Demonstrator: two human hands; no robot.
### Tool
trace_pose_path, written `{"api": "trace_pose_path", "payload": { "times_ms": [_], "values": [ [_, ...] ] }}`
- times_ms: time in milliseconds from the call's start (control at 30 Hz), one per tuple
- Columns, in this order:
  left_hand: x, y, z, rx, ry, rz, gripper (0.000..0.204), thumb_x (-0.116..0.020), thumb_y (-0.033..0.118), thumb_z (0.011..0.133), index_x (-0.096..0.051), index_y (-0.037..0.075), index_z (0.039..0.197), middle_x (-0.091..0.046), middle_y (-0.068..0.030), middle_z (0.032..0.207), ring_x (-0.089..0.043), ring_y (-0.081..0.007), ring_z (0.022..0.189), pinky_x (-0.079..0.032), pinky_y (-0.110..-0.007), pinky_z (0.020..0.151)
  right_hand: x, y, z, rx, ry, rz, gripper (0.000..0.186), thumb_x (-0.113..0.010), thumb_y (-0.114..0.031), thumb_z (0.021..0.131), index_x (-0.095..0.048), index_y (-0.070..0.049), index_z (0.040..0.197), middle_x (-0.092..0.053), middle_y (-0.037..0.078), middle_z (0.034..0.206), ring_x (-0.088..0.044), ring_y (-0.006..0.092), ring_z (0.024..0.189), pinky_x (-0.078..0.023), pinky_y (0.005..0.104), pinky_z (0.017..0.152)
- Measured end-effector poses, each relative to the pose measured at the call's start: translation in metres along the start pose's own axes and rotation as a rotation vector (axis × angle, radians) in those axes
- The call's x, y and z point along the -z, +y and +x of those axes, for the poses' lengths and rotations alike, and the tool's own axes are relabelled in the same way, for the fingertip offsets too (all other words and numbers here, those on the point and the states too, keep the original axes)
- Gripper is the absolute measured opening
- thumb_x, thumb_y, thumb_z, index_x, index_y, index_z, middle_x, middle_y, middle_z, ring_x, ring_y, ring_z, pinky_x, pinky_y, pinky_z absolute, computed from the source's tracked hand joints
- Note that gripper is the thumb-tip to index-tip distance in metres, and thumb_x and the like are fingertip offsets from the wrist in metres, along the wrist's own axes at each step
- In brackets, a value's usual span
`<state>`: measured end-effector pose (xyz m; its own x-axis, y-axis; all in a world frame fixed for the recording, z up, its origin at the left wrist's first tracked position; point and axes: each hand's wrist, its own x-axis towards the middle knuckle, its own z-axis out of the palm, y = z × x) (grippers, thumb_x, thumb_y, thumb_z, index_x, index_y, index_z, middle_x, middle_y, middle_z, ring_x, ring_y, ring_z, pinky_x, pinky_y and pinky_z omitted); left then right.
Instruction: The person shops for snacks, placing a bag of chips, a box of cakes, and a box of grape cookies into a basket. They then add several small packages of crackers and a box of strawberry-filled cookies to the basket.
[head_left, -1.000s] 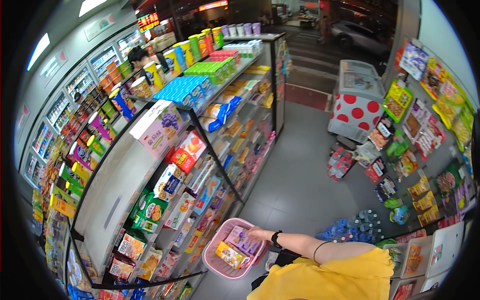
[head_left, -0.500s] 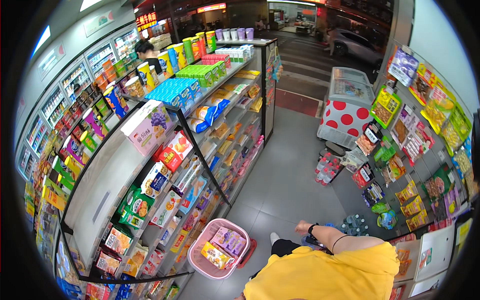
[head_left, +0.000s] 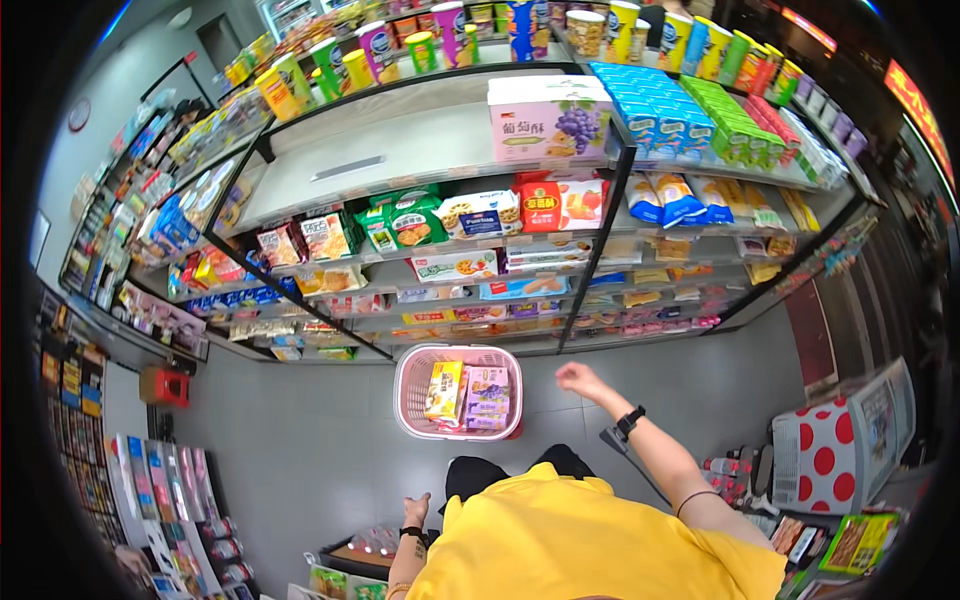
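Observation:
My right hand (head_left: 580, 379) is held out in front of my body, to the right of a pink plastic basket (head_left: 402, 392). Its fingers are loosely curled in, and nothing shows in them. A dark watch (head_left: 630, 421) sits on that wrist. Low by my left side hangs my left hand (head_left: 416, 510), thumb and fingers apart, with nothing in it. The basket stands on the floor before me, touched by neither hand. Inside it lie a yellow snack package (head_left: 444, 390) and purple grape-pictured packages (head_left: 487, 395).
A shelf unit (head_left: 420, 155) spans the front, stocked with biscuit packs, a large grape-pictured box (head_left: 550, 120) and blue cartons (head_left: 650, 110). A red-dotted freezer (head_left: 835, 455) stands at right. Behind my left hand is a low display (head_left: 360, 555); a red stool (head_left: 165, 387) stands further left.
My view has swung left, so the shelf now faces me and the basket sits ahead. My left hand has come into view. My right arm still reaches forward, empty.

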<state>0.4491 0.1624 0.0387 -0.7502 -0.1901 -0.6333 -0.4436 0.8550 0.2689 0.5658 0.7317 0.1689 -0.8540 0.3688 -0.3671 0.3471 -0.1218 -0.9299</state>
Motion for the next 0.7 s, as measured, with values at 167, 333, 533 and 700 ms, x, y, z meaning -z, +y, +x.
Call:
{"api": "trace_pose_path", "payload": {
  "times_ms": [167, 333, 533, 700],
  "values": [
    [-0.025, -0.026, -0.038, -0.008, -0.051, -0.139, 0.074, -0.072, 0.038, 0.072, -0.049, -0.013, 0.121, -0.053, -0.0306, 0.122, -0.050, -0.0382, 0.118, -0.040, -0.040, 0.099, -0.009, -0.132, 0.033, 0.271, -0.163, -0.368, 0.029, -0.070, -0.016, 0.079, -0.059, -0.002, 0.102, -0.064, 0.009, 0.092, -0.062, 0.0182, 0.085, -0.050, 0.0321, 0.073],
    [-0.059, -0.060, -0.047, 0.022, -0.284, -0.274, 0.060, -0.069, 0.031, 0.079, -0.053, -0.015, 0.114, -0.057, -0.0279, 0.118, -0.056, -0.0329, 0.111, -0.044, -0.038, 0.094, -0.001, -0.245, 0.034, 0.547, -0.224, -0.654, 0.036, -0.071, -0.014, 0.076, -0.057, -0.001, 0.106, -0.063, 0.011, 0.097, -0.063, 0.0207, 0.088, -0.051, 0.0341, 0.077],
    [-0.062, -0.059, -0.032, -0.035, -0.302, -0.248, 0.048, -0.064, 0.025, 0.081, -0.056, -0.009, 0.113, -0.063, -0.0202, 0.107, -0.061, -0.0318, 0.096, -0.051, -0.042, 0.070, 0.039, -0.435, 0.027, 1.172, 0.282, -0.980, 0.052, -0.074, -0.013, 0.065, -0.055, -0.005, 0.112, -0.055, 0.015, 0.109, -0.052, 0.0319, 0.106, -0.044, 0.0389, 0.093],
    [-0.048, 0.003, -0.013, 0.036, -0.260, -0.390, 0.039, -0.065, 0.029, 0.080, -0.060, -0.001, 0.103, -0.062, -0.0118, 0.088, -0.059, -0.0235, 0.070, -0.048, -0.037, 0.056, 0.095, -0.521, 0.057, 1.058, 0.552, -1.409, 0.097, -0.083, -0.022, 0.056, -0.034, -0.012, 0.139, -0.037, 0.020, 0.136, -0.033, 0.0371, 0.128, -0.032, 0.0444, 0.106]
  ]
}}
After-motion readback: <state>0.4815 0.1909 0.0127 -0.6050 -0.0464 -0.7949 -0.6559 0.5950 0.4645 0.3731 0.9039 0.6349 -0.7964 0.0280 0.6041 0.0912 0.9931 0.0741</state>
